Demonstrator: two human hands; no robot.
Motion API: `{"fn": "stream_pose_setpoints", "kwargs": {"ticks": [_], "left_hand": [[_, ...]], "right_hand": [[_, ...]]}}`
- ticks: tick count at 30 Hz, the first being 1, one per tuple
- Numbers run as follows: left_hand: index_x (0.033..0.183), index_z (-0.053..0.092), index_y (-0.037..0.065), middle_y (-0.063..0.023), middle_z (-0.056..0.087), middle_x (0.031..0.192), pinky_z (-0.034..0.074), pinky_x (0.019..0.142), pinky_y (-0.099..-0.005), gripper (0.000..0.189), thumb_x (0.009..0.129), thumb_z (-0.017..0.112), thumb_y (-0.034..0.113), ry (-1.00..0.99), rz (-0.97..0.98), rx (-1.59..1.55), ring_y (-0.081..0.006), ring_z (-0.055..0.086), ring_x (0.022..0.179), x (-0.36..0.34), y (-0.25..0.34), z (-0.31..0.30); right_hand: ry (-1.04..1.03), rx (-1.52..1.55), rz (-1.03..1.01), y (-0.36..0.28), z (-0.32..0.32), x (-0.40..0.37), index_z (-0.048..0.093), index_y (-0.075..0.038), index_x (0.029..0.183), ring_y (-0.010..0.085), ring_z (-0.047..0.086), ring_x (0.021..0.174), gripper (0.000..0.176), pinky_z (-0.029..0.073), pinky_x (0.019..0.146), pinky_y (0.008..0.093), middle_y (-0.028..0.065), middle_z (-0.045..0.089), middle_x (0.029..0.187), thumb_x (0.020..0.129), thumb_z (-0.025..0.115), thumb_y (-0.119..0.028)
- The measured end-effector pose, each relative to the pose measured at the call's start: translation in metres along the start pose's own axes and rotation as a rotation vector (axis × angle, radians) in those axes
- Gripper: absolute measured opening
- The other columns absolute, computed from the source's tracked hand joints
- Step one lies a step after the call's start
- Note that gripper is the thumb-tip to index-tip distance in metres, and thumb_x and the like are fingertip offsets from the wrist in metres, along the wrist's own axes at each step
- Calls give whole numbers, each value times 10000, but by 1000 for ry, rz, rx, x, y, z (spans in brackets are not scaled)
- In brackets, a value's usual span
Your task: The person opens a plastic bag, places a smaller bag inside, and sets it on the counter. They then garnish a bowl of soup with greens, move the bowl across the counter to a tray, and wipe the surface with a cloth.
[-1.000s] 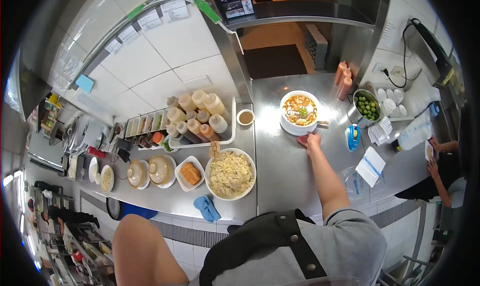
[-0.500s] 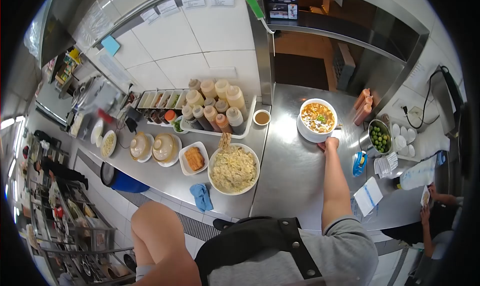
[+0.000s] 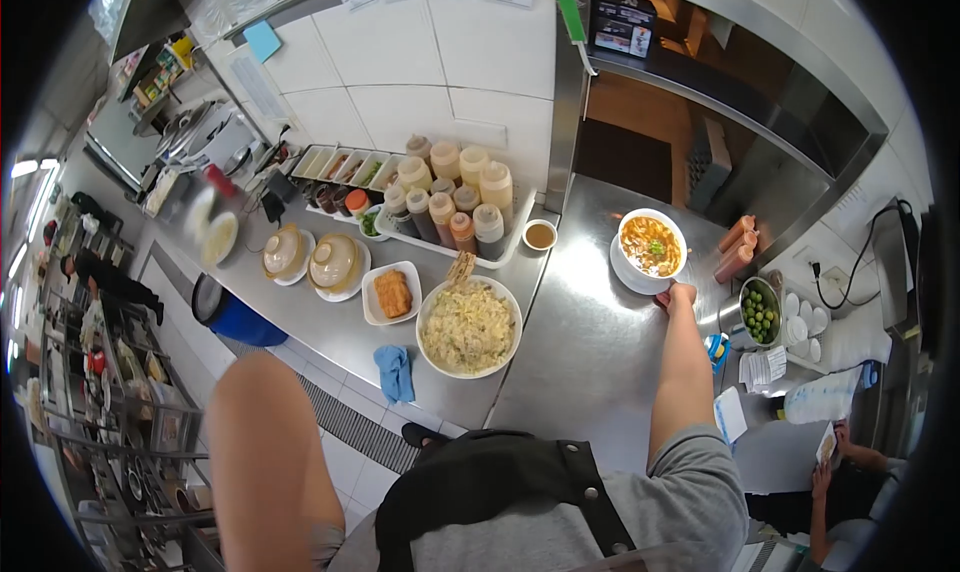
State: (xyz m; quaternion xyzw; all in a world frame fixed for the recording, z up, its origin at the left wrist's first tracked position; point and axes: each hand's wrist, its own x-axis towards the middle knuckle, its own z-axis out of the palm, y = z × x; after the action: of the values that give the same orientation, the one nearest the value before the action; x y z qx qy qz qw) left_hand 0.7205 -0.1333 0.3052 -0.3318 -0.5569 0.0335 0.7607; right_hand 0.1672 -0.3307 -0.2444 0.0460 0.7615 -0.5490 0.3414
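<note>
A white bowl of orange-red soup [image 3: 653,244] with chopped green topping stands on a white plate [image 3: 632,278] near the pass window. My right hand [image 3: 678,297] has its fingers closed on the near right edge of that plate. My bent left arm [image 3: 262,452] shows at the lower left; its hand is out of view. Left of the soup, a large white bowl of fried rice [image 3: 468,330] has a browned piece [image 3: 461,268] leaning on its rim. A square white dish with a golden fried piece [image 3: 393,294] sits beside it.
Squeeze bottles [image 3: 440,212] fill a tray along the wall. Two lidded pots [image 3: 334,264] and a blue cloth [image 3: 395,372] lie leftward. At right are red bottles [image 3: 737,250], a pot of green limes [image 3: 760,310] and another person's hand [image 3: 822,477] by a counter.
The view has shifted, so the counter sits differently in frame. My right hand stays on the plate, moved slightly toward the window. My left arm has swung down and left.
</note>
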Motion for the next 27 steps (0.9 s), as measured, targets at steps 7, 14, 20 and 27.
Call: {"fn": "stream_pose_setpoints", "kwargs": {"ticks": [7, 14, 20, 27], "left_hand": [[1290, 560, 96, -116, 508, 1287, 294, 1020, -463, 411, 951, 629, 318, -253, 38, 131, -254, 460, 1185, 5, 25, -28], [1339, 507, 74, -216, 433, 1365, 268, 1078, -535, 540, 926, 652, 391, -465, 156, 296, -348, 423, 1244, -66, 59, -63], [1381, 461, 56, -302, 370, 1431, 246, 1128, -596, 655, 904, 671, 453, -859, -274, 564, -429, 391, 1296, -230, 102, -149], [1583, 258, 157, -285, 247, 1550, 267, 1125, -631, 871, 890, 680, 475, -816, -1684, 1722, -492, 278, 1405, -367, 353, -250]], "right_hand": [[83, 119, -216, 34, -3, 7, 599, 48, 854, 244, 688, 562, 265, 598, 475, 347, 152, 677, 730, 970, 641, -186], [122, 286, -636, 111, -12, -13, 554, 16, 975, 224, 693, 665, 166, 597, 602, 309, 155, 679, 824, 1006, 591, -143], [57, -394, -948, 147, -28, -140, 549, 49, 1171, 329, 570, 1117, 279, 472, 955, 415, 215, 553, 1182, 985, 603, -151], [-685, -588, -1468, 253, -31, -254, 593, -24, 1203, 405, 486, 1206, 363, 394, 1034, 493, 243, 493, 1296, 859, 695, -81]]}}
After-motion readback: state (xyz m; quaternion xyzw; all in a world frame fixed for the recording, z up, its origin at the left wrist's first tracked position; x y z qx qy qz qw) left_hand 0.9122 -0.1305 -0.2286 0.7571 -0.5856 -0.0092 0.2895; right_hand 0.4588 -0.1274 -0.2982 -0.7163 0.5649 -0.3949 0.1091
